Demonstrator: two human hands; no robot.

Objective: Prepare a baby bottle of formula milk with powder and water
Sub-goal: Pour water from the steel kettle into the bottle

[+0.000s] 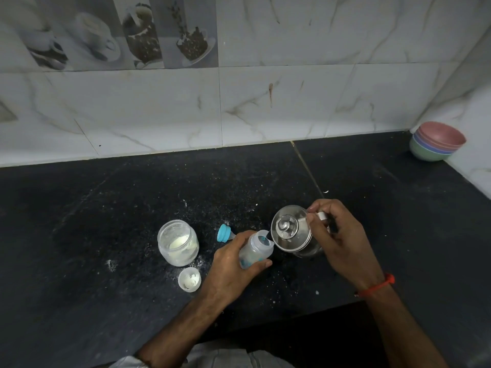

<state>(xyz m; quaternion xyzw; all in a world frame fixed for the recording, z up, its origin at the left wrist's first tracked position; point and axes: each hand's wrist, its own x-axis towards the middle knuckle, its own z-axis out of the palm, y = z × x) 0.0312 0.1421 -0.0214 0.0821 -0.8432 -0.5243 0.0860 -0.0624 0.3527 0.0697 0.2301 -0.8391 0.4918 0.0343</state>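
My left hand [233,264] grips a clear baby bottle [259,248] with blue print, its open mouth tilted toward a glass jug with a steel lid [291,231]. My right hand [337,235] holds the jug by its handle, tipped so the spout meets the bottle's rim. A blue teat ring [224,233] lies on the black counter just behind my left hand. To the left stands an open jar of pale formula powder [178,243], with its white lid [189,279] lying upside down in front of it.
The black stone counter [132,208] carries scattered white powder around the jar and bottle. A stack of coloured bowls [435,142] sits in the far right corner against the marble-tiled wall. The counter's front edge runs below my right wrist.
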